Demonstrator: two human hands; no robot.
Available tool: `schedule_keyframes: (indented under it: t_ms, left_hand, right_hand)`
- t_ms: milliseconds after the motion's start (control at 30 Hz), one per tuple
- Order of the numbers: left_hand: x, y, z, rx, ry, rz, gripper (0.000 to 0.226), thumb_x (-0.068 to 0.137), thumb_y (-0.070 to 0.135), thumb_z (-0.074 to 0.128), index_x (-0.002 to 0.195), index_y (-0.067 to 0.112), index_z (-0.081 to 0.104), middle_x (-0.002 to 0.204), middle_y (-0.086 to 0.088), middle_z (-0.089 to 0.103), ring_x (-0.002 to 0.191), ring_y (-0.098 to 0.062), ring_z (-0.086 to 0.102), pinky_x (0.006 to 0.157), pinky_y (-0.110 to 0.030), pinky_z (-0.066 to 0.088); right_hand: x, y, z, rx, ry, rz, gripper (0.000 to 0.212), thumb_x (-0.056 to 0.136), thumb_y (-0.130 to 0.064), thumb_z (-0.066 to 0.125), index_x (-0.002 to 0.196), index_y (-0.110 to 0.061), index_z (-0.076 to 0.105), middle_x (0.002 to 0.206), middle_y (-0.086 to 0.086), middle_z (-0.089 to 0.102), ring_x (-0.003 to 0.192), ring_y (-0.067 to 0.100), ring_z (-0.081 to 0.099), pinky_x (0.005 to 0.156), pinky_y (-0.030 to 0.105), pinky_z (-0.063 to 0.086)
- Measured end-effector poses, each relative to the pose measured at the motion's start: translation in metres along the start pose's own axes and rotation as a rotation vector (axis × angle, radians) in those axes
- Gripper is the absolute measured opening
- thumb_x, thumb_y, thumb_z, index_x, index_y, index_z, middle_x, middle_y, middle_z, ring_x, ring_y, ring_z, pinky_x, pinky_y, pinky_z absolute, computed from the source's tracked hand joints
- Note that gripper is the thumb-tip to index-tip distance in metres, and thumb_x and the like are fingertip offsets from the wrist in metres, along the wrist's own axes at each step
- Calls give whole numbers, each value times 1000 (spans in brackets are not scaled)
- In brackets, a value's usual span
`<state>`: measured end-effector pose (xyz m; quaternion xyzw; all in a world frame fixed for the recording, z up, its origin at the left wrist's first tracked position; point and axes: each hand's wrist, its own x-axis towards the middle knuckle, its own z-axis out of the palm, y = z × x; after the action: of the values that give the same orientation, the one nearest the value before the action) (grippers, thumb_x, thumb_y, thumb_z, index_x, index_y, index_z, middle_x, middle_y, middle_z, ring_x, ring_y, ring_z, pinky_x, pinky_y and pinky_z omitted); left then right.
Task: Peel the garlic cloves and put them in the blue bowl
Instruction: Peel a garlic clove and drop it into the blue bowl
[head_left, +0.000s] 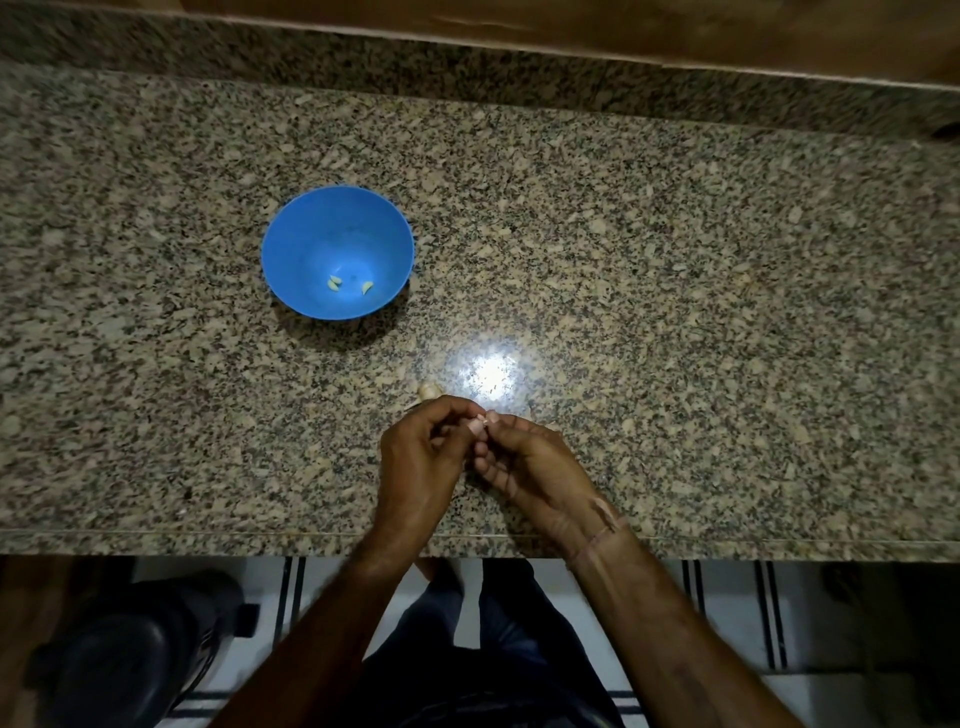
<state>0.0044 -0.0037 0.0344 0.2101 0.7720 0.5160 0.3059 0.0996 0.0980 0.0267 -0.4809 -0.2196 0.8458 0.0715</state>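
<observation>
A blue bowl (311, 228) stands on the granite counter, left of centre, with two peeled garlic cloves (334, 282) lying at its bottom. Near the counter's front edge my left hand (418, 457) and my right hand (530, 467) meet, and their fingertips pinch one small garlic clove (477, 425) between them. Most of that clove is hidden by the fingers. Just beyond my left hand, a pale piece of garlic (429, 391) lies on the counter.
The speckled granite counter (675, 312) runs the full width, with a raised back ledge and a wooden wall behind. A bright light reflection shines on the stone just past my hands. Below the front edge are a dark round object on the floor and my legs.
</observation>
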Motion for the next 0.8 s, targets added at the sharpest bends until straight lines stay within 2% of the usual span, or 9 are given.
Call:
schedule_keyframes:
  t_ms: [133, 233, 300, 433, 500, 700, 800]
  left_hand:
    - [0, 1, -1, 20, 26, -42, 8, 93, 16, 75, 95, 22, 79, 84, 10, 77, 80, -7, 73, 69, -26, 62]
    - [2, 2, -2, 0, 34, -83, 4, 92, 18, 78, 92, 22, 80, 78, 8, 77, 75, -7, 74, 70, -30, 63]
    - [3, 1, -3, 15, 20, -86, 5, 91, 18, 77, 91, 22, 81, 77, 8, 77, 75, -8, 74, 71, -30, 62]
    - [4, 2, -4, 2, -28, -99, 8, 92, 15, 76, 94, 20, 82, 78, 7, 78, 75, -9, 75, 72, -30, 62]
    - [4, 3, -5, -35, -41, -120, 8, 92, 14, 76, 93, 18, 82, 77, 4, 78, 74, -12, 75, 70, -30, 62]
    - [3, 5, -8, -184, -86, -220, 10, 93, 10, 74, 89, 15, 82, 72, -11, 75, 64, -18, 68, 64, -37, 57]
    - [4, 4, -9, -240, -87, -265, 11, 93, 8, 73, 88, 11, 81, 72, -17, 74, 62, -23, 63, 64, -41, 52]
  right_hand:
    - [-1, 5, -2, -134, -6, -210, 11, 100, 0, 63, 95, -8, 70, 90, 11, 73, 76, 16, 67, 75, 28, 60]
    - [-1, 8, -4, -263, -15, -363, 10, 98, -1, 67, 99, -8, 75, 94, 19, 74, 85, 27, 67, 88, 44, 57]
    - [-3, 8, -5, -314, -17, -417, 8, 96, -2, 70, 100, -6, 76, 98, 22, 75, 92, 32, 69, 93, 51, 57]
    - [-8, 4, -5, -341, -5, -479, 11, 97, 7, 64, 105, 15, 66, 91, 18, 73, 82, 21, 72, 82, 35, 62]
    - [-9, 4, -5, -357, -7, -499, 12, 98, 8, 63, 105, 17, 65, 88, 15, 73, 79, 18, 72, 79, 32, 62]
    - [-7, 8, -5, -393, 20, -512, 10, 99, 4, 64, 104, 11, 68, 92, 29, 72, 81, 27, 71, 81, 43, 62]
    - [-6, 10, -5, -435, 37, -534, 7, 99, 2, 65, 101, 5, 71, 92, 25, 75, 81, 28, 72, 82, 46, 62]
